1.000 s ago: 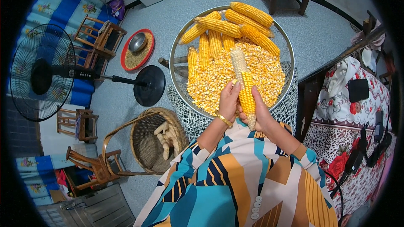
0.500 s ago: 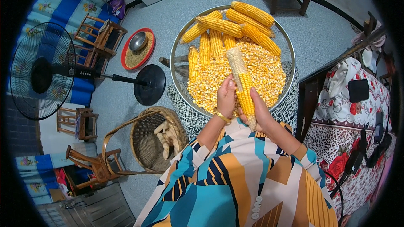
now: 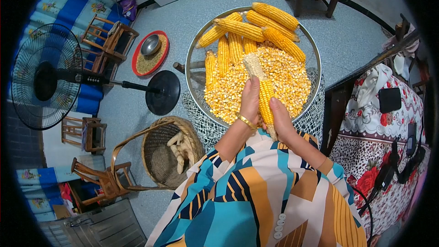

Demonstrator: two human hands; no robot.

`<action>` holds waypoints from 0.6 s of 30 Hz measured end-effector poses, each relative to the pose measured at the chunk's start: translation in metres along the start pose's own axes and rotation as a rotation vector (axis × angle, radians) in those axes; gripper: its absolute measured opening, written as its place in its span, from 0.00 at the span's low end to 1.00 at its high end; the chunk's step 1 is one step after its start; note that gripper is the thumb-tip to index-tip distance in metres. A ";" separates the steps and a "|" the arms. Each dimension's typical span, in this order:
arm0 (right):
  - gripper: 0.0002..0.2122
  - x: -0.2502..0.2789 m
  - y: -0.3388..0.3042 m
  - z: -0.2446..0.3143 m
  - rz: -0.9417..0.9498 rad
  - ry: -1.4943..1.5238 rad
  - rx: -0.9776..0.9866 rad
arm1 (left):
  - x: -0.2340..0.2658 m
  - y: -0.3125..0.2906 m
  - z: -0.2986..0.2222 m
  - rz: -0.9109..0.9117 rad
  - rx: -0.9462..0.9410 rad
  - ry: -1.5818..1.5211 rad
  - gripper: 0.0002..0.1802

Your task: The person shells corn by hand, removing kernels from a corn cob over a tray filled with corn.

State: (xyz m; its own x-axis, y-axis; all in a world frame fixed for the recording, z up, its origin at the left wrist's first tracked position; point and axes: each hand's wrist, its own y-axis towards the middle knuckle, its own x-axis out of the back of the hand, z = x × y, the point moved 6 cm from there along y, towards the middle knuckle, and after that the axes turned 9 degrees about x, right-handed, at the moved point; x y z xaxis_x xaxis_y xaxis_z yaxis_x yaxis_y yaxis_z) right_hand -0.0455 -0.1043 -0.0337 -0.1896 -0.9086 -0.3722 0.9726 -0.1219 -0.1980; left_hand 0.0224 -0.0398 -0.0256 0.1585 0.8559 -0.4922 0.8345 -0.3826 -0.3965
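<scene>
"One partly stripped corn ear [image 3: 266, 98] sits between the hands. What has just changed?"

"The left hand [image 3: 249, 100] has moved up along it. Half a second ago its thumb was lower; now it lies close below the bare end, which tips slightly farther left."

"Meaning?"

"I'd judge this ear partway shelled: its far end is bare, while yellow rows remain toward the right hand [image 3: 281, 120]."

"Are both hands grasping it?"

"Yes. The left wraps its left side, thumb laid on top; the right grips the near end, thumb along the right side. Whatever the hidden fingertips do, I can't tell."

"And farther out?"

"Loose kernels [image 3: 226, 93] lie just beyond the hands in a round metal-rimmed tray [image 3: 188, 75], with fuller ears [image 3: 238, 28] past those. Left of the hands, a wicker basket [image 3: 154, 158] holds pale pieces [image 3: 181, 151], apparently bare cobs."
</scene>
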 end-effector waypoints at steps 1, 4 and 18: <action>0.20 0.000 0.000 0.001 -0.001 0.000 0.000 | -0.001 0.002 0.004 0.001 0.001 0.000 0.29; 0.19 0.000 -0.002 0.002 0.022 0.034 0.021 | 0.003 0.006 0.009 -0.100 -0.054 0.087 0.29; 0.17 0.002 -0.001 0.006 -0.029 0.063 0.070 | 0.001 -0.008 0.014 -0.099 -0.024 -0.009 0.25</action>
State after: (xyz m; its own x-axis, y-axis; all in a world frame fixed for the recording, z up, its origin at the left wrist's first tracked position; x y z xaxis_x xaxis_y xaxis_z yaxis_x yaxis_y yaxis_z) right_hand -0.0458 -0.1080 -0.0289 -0.2236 -0.8777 -0.4238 0.9732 -0.1775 -0.1460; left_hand 0.0086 -0.0407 -0.0337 0.0699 0.8858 -0.4588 0.8582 -0.2879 -0.4250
